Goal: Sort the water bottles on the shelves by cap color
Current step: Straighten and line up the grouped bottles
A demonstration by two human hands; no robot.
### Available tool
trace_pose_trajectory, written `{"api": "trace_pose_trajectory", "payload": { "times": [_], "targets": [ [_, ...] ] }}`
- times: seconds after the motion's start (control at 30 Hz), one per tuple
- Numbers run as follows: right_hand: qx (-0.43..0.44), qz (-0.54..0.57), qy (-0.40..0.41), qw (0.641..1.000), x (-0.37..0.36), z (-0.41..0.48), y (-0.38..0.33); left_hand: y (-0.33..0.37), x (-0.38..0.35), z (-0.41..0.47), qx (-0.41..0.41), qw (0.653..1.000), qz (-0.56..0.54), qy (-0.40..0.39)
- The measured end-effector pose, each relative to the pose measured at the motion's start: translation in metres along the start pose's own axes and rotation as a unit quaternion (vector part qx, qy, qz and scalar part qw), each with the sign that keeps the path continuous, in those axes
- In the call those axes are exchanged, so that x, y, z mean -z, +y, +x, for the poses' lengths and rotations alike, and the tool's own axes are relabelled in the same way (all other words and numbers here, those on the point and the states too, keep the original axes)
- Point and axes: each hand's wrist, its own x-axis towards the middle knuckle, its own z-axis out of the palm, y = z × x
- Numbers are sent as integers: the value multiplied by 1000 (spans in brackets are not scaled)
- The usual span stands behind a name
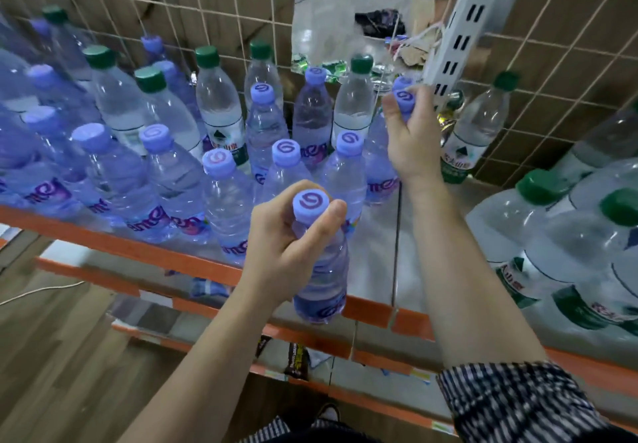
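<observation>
My left hand [290, 235] grips the neck of a purple-capped water bottle [322, 284], held upright in front of the shelf's orange front edge [165, 253]. My right hand [411, 139] is closed around the neck of another purple-capped bottle [379, 163] standing on the shelf at the right end of the purple group. Several purple-capped bottles [221, 197] fill the shelf's front and left. Green-capped bottles [221, 104] stand behind them near the mesh back. More green-capped bottles [552, 235] crowd the shelf section on the right.
A white slotted upright post [459, 28] rises just behind my right hand. A wire mesh backing [214, 11] closes the shelf's rear. Lower orange shelves [310, 339] hold small packets. One green-capped bottle [480, 128] stands alone right of the post.
</observation>
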Motion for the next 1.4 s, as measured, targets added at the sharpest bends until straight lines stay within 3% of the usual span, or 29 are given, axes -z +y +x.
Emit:
{"api": "trace_pose_trajectory", "payload": {
  "times": [0.2, 0.43, 0.67, 1.0, 1.17, 1.4],
  "targets": [
    [-36, 14, -81, 996, -14, 6, 19, -1, -8, 3, -5, 1000, 11, 16],
    [-73, -14, -99, 992, -5, -8, 20, -5, -20, 9, -7, 999, 25, 41],
    [-129, 6, -67, 989, 19, -90, 11, -12, -33, 24, -32, 998, 56, 27],
    [-145, -76, -101, 981, 40, -163, 29, -22, -44, 22, -74, 992, 105, 4],
    [-187, -111, -141, 966, 43, -181, 34, -19, -47, 24, -132, 984, 122, -4],
    [-105, -32, -66, 992, 50, -157, -3, -7, -39, 26, -155, 976, 149, -22]
  ]
}}
